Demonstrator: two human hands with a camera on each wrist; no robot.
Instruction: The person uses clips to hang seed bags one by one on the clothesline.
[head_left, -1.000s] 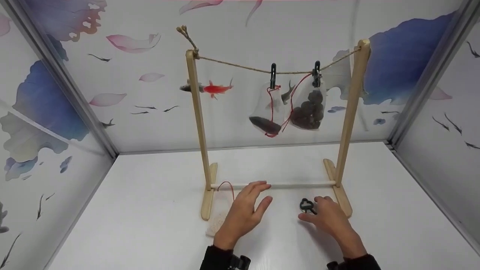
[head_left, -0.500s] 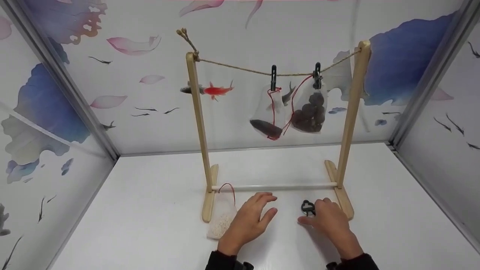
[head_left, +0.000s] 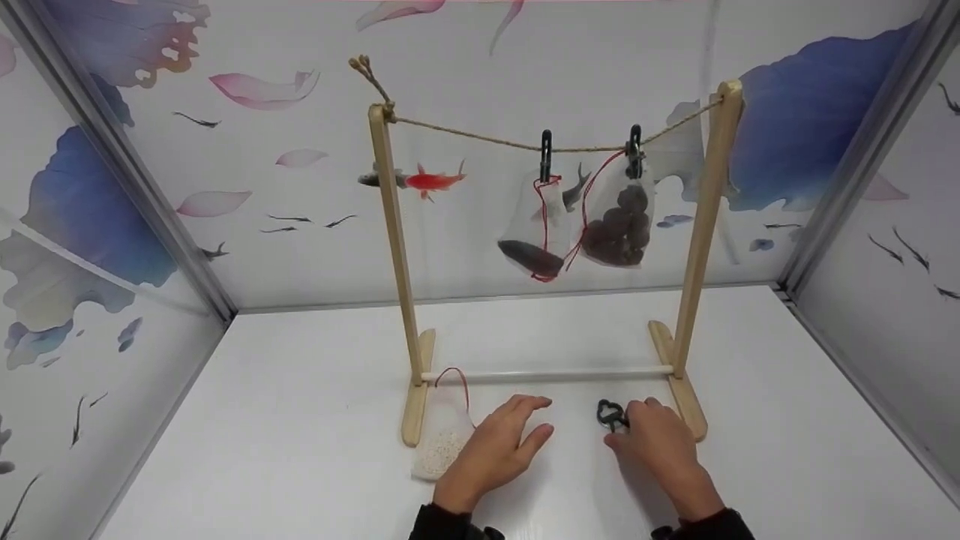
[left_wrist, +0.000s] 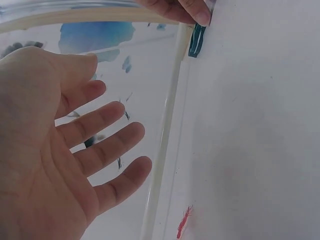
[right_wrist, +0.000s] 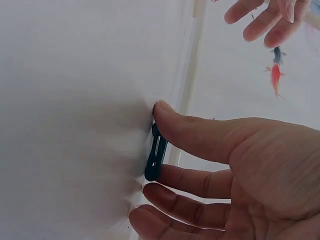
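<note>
Reference: 12 o'clock pointed to the back wall in the head view. The clip lay at the 10 o'clock side of the right hand, at its thumb and forefinger, low over the table; whether it touched the surface could not be told. The right hand was the nearer one. The left hand was well apart from the clip, which bore between 2 and 3 o'clock from it.

Grip, right: clamped on the clip, with the thumb at one end and the forefinger at the other. Grip, left: fingers apart, palm bare, holding nothing.

Long axis: in the right wrist view the clip was edge-on and ran close to the 1-to-7 o'clock line, thumb at the upper end. In the head view its looped end faced 10 o'clock.

Appearance: the clip was small and dark, black from above and greenish from the wrists, with a lobed, hollow loop and a narrow slotted edge.

Surroundings: a bag of pale grains with a red cord lay at 9 o'clock of the left hand, partly hidden by it. At 12 o'clock stood a wooden rack; two filled bags hung from its rope
</note>
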